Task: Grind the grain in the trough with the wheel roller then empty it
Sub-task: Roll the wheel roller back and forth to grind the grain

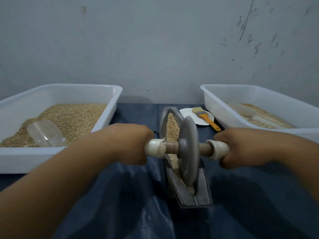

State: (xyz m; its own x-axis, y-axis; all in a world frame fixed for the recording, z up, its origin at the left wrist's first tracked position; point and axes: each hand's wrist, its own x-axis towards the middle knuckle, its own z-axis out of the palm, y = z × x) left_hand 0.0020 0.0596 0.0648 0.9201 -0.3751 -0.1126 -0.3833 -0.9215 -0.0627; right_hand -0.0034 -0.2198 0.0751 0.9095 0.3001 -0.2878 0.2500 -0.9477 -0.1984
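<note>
wheel roller [189, 149]: grey metal disc on a wooden axle, standing on edge in the trough at centre, tilted slightly; both axle ends wrapped in whitish tape, left wrap frayed.
trough [202, 195]: long narrow boat-shaped grey metal channel, running 12 to 6 o'clock on the tabletop [120, 195], pointed at the far end.
grain [171, 126]: tan kernels filling the channel at 12 o'clock of the disc; paler, finer bits along the near stretch by the disc.
left hand [131, 144]: fingers curled round the left taped handle, at 9 o'clock of the disc.
right hand [241, 149]: fingers curled round the right taped handle, at 3 o'clock of the disc.
left tub [110, 100]: white plastic, 10 o'clock, holds grain and a clear scoop [44, 133].
right tub [224, 107]: white plastic, 2 o'clock, holds grain and another clear scoop, blurred.
plate [186, 112]: white, 1 o'clock of the disc, carries a brush [204, 117] with orange handle and pale bristles.
tabletop cover: dark blue sheet, creased.
</note>
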